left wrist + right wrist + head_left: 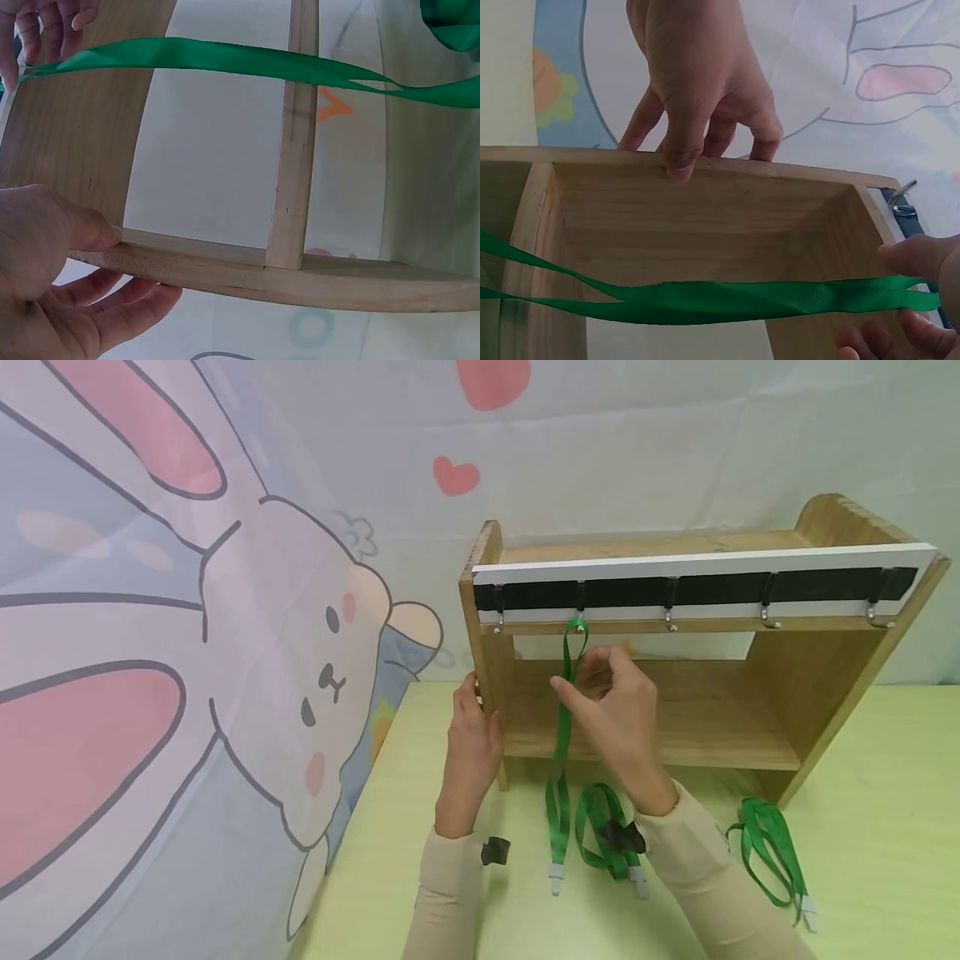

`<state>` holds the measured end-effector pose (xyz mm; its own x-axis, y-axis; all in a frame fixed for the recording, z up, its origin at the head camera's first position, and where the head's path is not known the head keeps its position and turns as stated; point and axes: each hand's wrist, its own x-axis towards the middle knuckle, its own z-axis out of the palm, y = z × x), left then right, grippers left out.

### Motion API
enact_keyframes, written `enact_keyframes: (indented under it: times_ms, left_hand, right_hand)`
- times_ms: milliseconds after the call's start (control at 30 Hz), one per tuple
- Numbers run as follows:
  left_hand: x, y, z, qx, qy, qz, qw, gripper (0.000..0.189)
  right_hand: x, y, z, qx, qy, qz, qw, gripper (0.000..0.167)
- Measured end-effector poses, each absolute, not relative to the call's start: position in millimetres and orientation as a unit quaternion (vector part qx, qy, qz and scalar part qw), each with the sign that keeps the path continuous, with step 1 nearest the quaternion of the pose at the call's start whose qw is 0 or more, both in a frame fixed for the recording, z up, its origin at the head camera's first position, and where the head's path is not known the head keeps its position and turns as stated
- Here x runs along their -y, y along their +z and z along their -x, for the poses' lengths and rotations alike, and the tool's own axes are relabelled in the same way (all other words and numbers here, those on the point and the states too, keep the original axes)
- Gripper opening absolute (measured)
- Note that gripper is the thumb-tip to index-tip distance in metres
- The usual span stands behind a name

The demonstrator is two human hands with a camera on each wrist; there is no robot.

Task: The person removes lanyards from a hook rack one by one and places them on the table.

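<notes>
A green lanyard [562,735] hangs by its loop from the second hook from the left [581,597], its white clip low over the table. My right hand [624,714] is beside its upper part, thumb and fingers spread around the strap just below the hook. In the right wrist view the strap [727,301] passes between thumb and fingers with gaps to both. My left hand [471,752] grips the left side panel of the small wooden shelf [202,274], thumb on the inner side and fingers on the outer.
Two more green lanyards lie on the light green table [870,827]: one folded lanyard [592,827] near my right wrist, another lanyard [772,843] farther right. A black strip [622,591] with several metal hooks runs along the shelf's top front. A rabbit-print cloth [300,610] hangs behind.
</notes>
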<state>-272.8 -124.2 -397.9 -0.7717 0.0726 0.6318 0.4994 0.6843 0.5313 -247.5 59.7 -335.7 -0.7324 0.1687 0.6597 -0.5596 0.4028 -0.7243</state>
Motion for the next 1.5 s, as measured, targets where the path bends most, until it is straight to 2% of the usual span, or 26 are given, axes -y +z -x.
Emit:
enact_keyframes:
  times_ms: [400,733,1000,1167,1500]
  left_hand:
    - [125,-399,274,0.870,-0.359,0.162,0.297,0.059]
    - [123,-399,274,0.872,-0.358,0.156,0.294,0.058]
    - [123,-398,275,0.874,-0.352,0.154,0.298,0.058]
    - [124,-399,277,0.873,-0.351,0.162,0.298,0.058]
    - [126,-400,276,0.870,-0.354,0.165,0.300,0.059]
  right_hand:
    - [-54,-334,257,0.773,0.484,-0.150,0.382,0.010]
    - [-57,-326,247,0.757,0.485,-0.160,0.409,0.002]
    - [-61,-321,233,0.747,0.495,-0.178,0.406,0.008]
    - [-59,-335,231,0.746,0.503,-0.192,0.390,0.001]
    - [-57,-360,225,0.773,0.487,-0.205,0.352,0.009]
